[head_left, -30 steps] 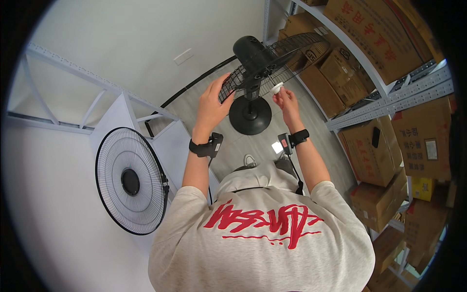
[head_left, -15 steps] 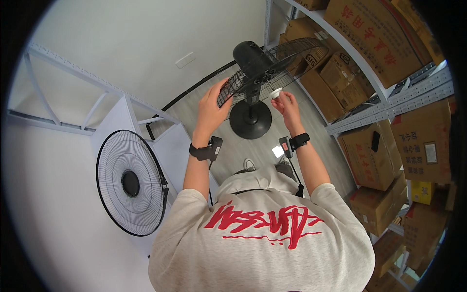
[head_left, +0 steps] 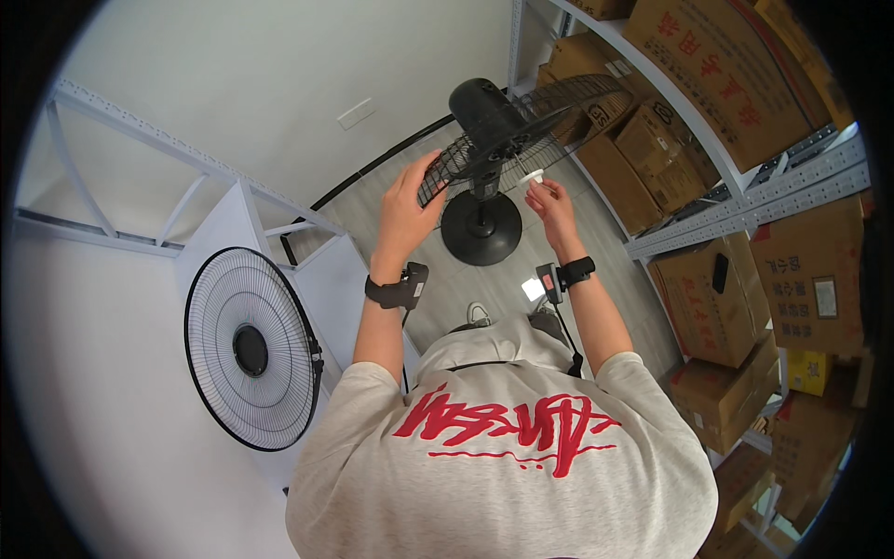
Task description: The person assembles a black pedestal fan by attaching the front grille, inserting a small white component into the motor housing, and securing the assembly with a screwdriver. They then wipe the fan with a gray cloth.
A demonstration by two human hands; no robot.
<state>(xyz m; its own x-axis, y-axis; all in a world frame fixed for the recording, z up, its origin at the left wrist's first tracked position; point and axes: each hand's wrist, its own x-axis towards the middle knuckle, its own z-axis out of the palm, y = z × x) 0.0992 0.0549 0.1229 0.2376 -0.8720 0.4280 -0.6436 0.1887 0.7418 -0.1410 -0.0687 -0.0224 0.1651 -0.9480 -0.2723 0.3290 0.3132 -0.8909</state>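
Barely anything had shifted at the white knob [head_left: 532, 176] over the past second: it stood at the near end of the thin shaft [head_left: 520, 160], out in front of the hub of the black fan [head_left: 490, 140], showing a slightly different tilt. The right hand [head_left: 556, 212] pinched it from the fan's near side, the fingertips having moved a little around it, which suggested turning or adjusting; whether it was going on or coming off could not be told. The left hand [head_left: 406, 207] had stayed curled over the fan's wire cage [head_left: 451, 164] at its left rim, seemingly to steady it. Below the fan's motor, the round base [head_left: 481, 229] rested on the floor. Left of the fan, a separate front grille [head_left: 250, 349] stood tilted; to its right, cartons [head_left: 657, 160] filled a metal shelf [head_left: 722, 211].
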